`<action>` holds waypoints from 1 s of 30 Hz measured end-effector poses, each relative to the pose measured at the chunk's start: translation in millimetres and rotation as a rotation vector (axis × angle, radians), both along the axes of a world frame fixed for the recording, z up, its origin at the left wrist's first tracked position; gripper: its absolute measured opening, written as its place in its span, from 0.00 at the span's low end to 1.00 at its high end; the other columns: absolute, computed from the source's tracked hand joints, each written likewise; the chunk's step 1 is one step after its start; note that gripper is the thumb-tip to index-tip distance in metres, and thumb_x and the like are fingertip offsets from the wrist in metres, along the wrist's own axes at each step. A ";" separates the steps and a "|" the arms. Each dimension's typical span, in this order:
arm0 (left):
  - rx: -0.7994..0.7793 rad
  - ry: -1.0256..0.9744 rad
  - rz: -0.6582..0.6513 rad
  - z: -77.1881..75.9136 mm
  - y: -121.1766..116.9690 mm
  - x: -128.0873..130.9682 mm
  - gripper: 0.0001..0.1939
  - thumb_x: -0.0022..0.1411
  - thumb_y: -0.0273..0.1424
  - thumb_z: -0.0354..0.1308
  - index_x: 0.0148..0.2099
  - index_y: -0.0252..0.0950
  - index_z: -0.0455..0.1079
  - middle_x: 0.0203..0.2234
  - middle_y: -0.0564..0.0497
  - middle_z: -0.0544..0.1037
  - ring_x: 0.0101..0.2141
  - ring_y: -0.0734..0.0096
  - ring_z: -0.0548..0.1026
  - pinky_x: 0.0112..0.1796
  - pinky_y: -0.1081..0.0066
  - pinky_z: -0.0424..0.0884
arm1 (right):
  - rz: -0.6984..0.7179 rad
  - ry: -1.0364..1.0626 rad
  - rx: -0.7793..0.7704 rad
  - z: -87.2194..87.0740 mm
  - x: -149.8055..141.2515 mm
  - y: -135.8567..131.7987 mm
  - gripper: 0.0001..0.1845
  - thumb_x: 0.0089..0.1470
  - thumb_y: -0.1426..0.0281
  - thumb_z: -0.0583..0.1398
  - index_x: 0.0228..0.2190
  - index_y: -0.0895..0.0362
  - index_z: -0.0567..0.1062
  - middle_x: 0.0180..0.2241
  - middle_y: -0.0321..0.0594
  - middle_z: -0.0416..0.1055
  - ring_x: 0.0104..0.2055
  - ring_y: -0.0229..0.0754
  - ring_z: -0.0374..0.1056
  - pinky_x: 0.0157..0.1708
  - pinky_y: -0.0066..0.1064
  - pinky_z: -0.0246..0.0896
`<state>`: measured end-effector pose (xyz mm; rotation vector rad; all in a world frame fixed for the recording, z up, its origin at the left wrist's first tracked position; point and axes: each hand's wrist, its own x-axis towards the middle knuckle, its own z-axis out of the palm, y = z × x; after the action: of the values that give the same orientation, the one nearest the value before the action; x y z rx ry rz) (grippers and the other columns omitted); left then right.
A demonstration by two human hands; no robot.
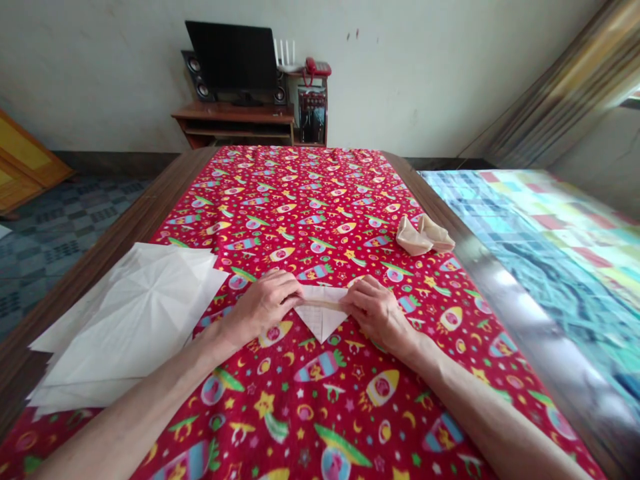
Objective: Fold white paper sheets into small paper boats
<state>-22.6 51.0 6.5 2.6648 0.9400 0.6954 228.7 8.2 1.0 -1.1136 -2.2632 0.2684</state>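
A folded sheet of white paper (pixel 323 321) lies over the red patterned cloth, its pointed corner facing me. Along its upper part runs a narrow folded strip, pinched at both ends. My left hand (pixel 270 298) grips the left end with closed fingers. At the right end, my right hand (pixel 375 308) has its fingers closed on the paper too. To the left of my left hand lies a stack of white paper sheets (pixel 135 320), the top one marked with creases fanning out from a centre. Beyond my right hand sit folded beige paper pieces (pixel 424 236).
The red cloth (pixel 320 400) covers a dark wooden table (pixel 170 180). A desk (pixel 235 113) against the far wall holds a monitor (pixel 233 63), speakers and a red telephone (pixel 317 67). A bed with a checked cover (pixel 525 233) adjoins the right side.
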 end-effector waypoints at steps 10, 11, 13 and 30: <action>0.239 0.323 -0.097 13.8 -24.6 -7.3 0.12 0.61 0.17 0.46 0.40 0.33 0.67 0.37 0.47 0.72 0.39 0.61 0.68 0.43 0.60 0.66 | 0.109 -0.311 0.193 8.4 7.4 -11.8 0.13 0.64 0.73 0.49 0.39 0.58 0.72 0.36 0.46 0.70 0.39 0.44 0.61 0.36 0.35 0.62; 0.244 0.337 -0.090 13.5 -26.7 -7.8 0.12 0.61 0.17 0.45 0.41 0.33 0.68 0.37 0.47 0.72 0.40 0.61 0.68 0.44 0.59 0.66 | 0.111 -0.341 0.191 8.9 7.7 -13.5 0.13 0.64 0.73 0.48 0.40 0.59 0.72 0.37 0.46 0.70 0.40 0.45 0.61 0.37 0.36 0.62; 0.243 0.346 -0.068 13.6 -32.3 -8.7 0.13 0.63 0.18 0.45 0.43 0.33 0.68 0.39 0.46 0.73 0.41 0.61 0.69 0.45 0.58 0.66 | 0.115 -0.380 0.191 9.4 7.8 -16.2 0.13 0.64 0.73 0.48 0.42 0.60 0.72 0.38 0.47 0.70 0.41 0.45 0.62 0.38 0.37 0.64; 0.099 0.332 -0.088 0.8 -61.8 30.3 0.27 0.69 0.34 0.44 0.66 0.30 0.48 0.64 0.43 0.54 0.64 0.61 0.49 0.61 0.59 0.54 | 0.054 -0.380 0.156 10.6 5.6 -36.9 0.20 0.62 0.73 0.49 0.53 0.62 0.69 0.55 0.48 0.66 0.59 0.48 0.59 0.56 0.45 0.59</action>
<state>7.8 -10.8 7.2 2.9481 0.8760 0.2910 234.2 -28.7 11.6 -1.0949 -2.5958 -0.1093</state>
